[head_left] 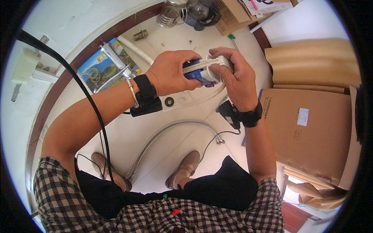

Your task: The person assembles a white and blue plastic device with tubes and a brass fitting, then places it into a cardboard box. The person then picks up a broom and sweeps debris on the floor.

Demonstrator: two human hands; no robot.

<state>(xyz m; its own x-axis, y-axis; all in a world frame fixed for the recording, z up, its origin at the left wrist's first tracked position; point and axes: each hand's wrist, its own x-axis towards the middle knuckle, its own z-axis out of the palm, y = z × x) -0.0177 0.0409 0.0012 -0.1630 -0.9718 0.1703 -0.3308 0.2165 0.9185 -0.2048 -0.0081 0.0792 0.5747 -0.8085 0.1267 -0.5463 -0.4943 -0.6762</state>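
Note:
Both hands are raised over the tiled floor, close together. My left hand (169, 72) is closed round a blue piece (197, 77), its fingers and thumb on either side. My right hand (237, 75) grips a white plastic fitting (224, 62) between thumb and fingers. A pale ridged shaft (200, 66) runs from that fitting across the blue piece and in under my left fingers. Its far end is hidden, and the exact kind of part cannot be told. On the floor just below lie a black rubber ring (169, 101) and a pale ring (182, 99).
A chrome faucet (112, 54) lies on a picture-printed sheet or box (91, 73) at the left. Grey flexible hoses (155, 134) curve near my feet. A glass jug (170, 15) stands far back; a large cardboard box (295, 143) fills the right. A black cable (74, 72) crosses the left.

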